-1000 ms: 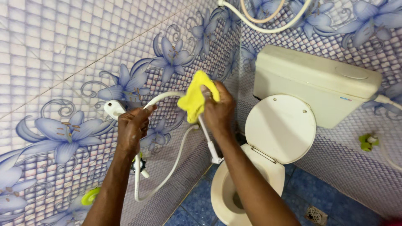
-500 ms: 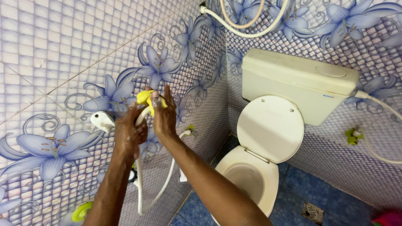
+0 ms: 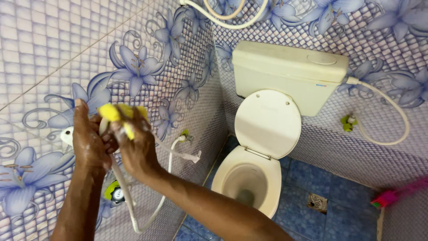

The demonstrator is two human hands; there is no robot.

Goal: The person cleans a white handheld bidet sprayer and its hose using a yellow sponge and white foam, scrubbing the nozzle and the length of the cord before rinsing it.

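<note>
L hand grips white plastic sprayer head; R hand pinches soft yellow cloth w/ smooth hose looping below.

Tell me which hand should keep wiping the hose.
Right, probably. The right hand holds the yellow cloth against the hose, while the left hand steadies the sprayer end.

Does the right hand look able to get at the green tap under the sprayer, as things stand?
Probably yes: the right hand, gripping a yellow cloth, is just above the green tap, with only the white hose between them.
</note>
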